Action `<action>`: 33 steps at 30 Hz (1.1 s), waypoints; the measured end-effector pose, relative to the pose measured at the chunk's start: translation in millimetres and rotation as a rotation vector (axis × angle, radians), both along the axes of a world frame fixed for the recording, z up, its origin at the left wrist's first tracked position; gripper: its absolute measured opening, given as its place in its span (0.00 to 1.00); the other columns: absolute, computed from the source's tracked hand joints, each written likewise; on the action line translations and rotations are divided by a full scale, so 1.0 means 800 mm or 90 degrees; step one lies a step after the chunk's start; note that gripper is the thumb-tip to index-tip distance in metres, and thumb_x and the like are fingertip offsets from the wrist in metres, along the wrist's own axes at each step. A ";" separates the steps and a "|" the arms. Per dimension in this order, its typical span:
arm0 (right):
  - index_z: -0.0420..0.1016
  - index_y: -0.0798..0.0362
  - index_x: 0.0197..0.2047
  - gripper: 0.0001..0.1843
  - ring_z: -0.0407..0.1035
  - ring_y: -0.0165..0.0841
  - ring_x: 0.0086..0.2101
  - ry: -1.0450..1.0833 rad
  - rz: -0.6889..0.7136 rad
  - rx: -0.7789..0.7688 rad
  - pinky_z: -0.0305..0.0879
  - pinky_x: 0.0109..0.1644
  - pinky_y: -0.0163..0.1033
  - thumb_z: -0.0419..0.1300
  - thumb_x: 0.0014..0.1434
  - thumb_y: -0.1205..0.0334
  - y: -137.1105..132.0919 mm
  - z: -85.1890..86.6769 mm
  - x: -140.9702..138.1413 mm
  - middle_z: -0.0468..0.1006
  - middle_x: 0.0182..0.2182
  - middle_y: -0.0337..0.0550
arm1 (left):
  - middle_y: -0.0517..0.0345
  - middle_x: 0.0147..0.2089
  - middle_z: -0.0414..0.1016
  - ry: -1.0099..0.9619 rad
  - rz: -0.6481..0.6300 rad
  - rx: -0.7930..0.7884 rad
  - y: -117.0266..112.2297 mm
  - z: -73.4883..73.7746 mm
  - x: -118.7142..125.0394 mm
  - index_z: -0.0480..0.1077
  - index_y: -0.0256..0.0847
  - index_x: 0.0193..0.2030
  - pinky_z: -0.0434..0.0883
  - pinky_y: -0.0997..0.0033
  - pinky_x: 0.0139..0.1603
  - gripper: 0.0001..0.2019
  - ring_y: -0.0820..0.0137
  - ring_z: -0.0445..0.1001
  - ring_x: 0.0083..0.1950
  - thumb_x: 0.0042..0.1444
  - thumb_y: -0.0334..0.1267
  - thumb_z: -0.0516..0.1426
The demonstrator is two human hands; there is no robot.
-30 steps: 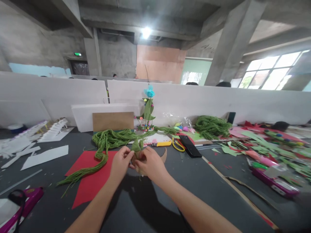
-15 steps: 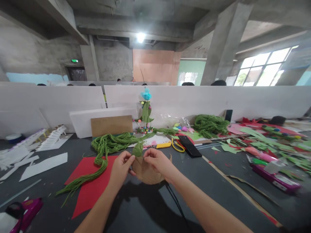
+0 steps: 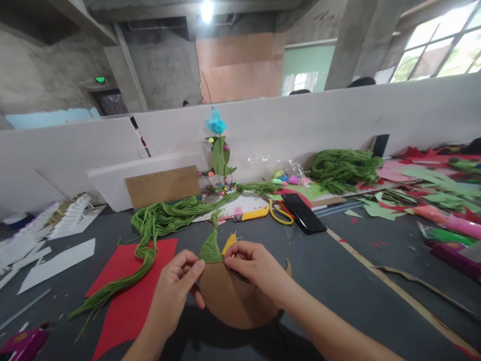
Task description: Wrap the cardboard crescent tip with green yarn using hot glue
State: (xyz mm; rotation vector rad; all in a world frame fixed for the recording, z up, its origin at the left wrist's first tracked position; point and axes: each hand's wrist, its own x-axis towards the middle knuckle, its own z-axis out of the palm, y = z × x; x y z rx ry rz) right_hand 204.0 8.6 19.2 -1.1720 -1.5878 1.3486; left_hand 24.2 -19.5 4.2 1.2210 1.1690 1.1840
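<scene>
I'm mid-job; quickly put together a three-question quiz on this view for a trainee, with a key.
1. Multiple choice: what lies just to the right of the scissors?
a) the blue flower
b) the phone
c) the white steps

2. True or false: the cardboard is green all over.

3. Short answer: which hand is nearer the big red sheet?

Key
1. b
2. False: only the green tip at its upper left is that colour; the rest that shows is brown.
3. The left hand, which grips the cardboard's left edge beside that tip.
</scene>
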 end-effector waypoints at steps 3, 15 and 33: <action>0.72 0.55 0.28 0.08 0.51 0.24 0.20 -0.003 0.009 -0.030 0.46 0.23 0.31 0.58 0.50 0.58 0.000 -0.001 0.006 0.62 0.18 0.32 | 0.67 0.19 0.65 -0.024 -0.006 -0.033 0.001 -0.004 0.004 0.63 0.40 0.25 0.66 0.77 0.14 0.14 0.76 0.66 0.16 0.50 0.48 0.59; 0.67 0.54 0.27 0.09 0.52 0.26 0.23 -0.034 0.012 -0.039 0.48 0.26 0.32 0.54 0.55 0.59 0.010 -0.015 0.007 0.60 0.20 0.34 | 0.65 0.26 0.64 -0.047 0.001 -0.149 0.012 -0.018 0.014 0.65 0.42 0.35 0.69 0.77 0.16 0.12 0.75 0.67 0.22 0.54 0.49 0.55; 0.64 0.54 0.26 0.10 0.52 0.26 0.22 -0.053 0.024 -0.066 0.49 0.26 0.31 0.51 0.57 0.60 0.012 -0.030 -0.003 0.59 0.20 0.33 | 0.69 0.19 0.63 -0.037 0.018 -0.190 0.019 -0.027 0.015 0.60 0.41 0.26 0.66 0.80 0.12 0.15 0.78 0.64 0.17 0.50 0.48 0.59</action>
